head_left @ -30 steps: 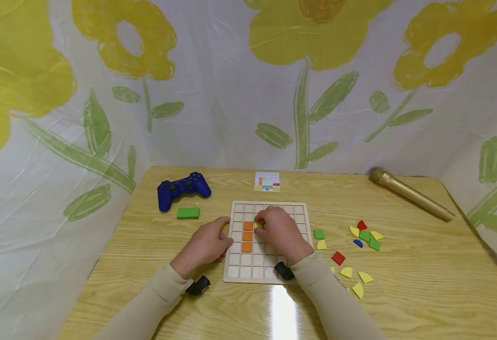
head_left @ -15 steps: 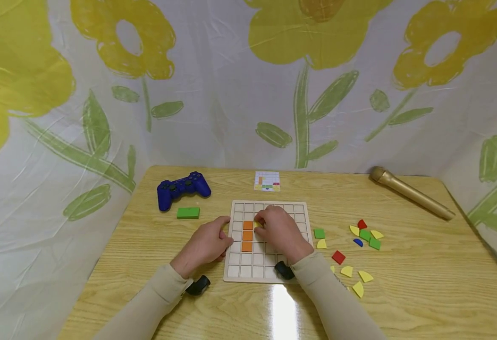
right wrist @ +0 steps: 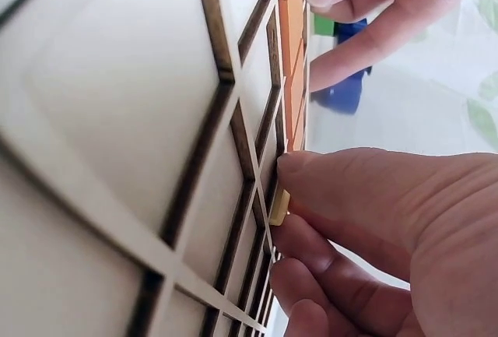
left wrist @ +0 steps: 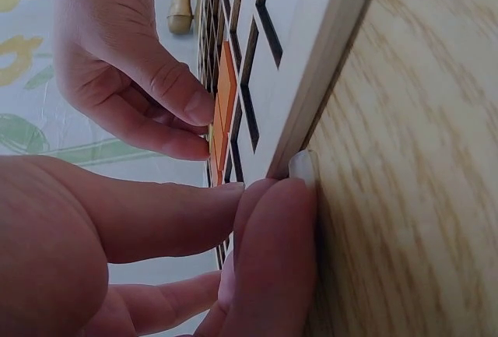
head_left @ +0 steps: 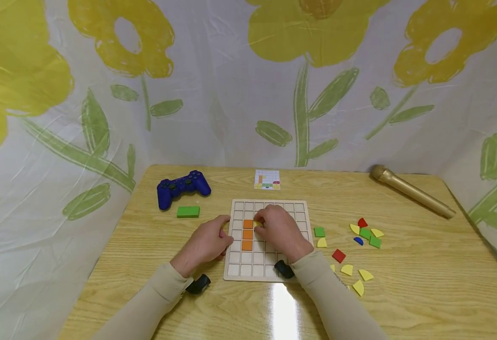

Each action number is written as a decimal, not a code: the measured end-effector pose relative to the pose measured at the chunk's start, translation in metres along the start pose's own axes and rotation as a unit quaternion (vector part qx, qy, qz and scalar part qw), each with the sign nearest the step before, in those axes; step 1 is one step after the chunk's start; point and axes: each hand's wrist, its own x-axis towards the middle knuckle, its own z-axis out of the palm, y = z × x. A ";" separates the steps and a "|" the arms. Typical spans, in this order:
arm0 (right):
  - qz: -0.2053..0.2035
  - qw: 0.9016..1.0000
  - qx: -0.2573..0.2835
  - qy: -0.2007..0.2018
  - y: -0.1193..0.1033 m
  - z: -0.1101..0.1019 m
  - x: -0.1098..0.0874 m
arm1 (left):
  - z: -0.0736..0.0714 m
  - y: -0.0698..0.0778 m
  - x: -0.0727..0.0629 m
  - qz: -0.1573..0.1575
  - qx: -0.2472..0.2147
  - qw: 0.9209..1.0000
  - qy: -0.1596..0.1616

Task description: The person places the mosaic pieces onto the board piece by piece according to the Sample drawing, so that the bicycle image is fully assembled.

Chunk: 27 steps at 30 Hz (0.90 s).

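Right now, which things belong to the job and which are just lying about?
Likely part of the job:
board
orange squares
yellow piece pinched by the right hand
loose tiles
pattern card

Seemingly just lying about:
game controller
microphone
green block

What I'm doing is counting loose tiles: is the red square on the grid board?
No: the head view shows the red square lying on the wooden table, to the right of the grid board.
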 end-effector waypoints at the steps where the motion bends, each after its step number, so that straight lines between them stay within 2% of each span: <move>1: 0.002 1.000 0.003 -0.001 0.000 0.000 0.000 | 0.000 0.000 0.000 0.001 0.000 1.000 0.000; 9: 0.010 1.000 0.004 0.002 0.000 -0.004 0.000 | 0.001 0.000 0.001 0.007 0.009 1.000 0.003; 15: 0.022 1.000 0.022 0.002 0.004 -0.018 -0.008 | 0.001 -0.001 0.001 0.007 0.008 1.000 0.000; 20: 0.013 0.999 0.028 -0.012 0.021 -0.034 -0.027 | 0.000 -0.001 0.000 0.004 0.006 1.000 -0.002; 27: 0.023 1.000 0.010 -0.013 0.061 -0.060 -0.068 | 0.000 0.000 0.001 0.004 0.006 1.000 -0.006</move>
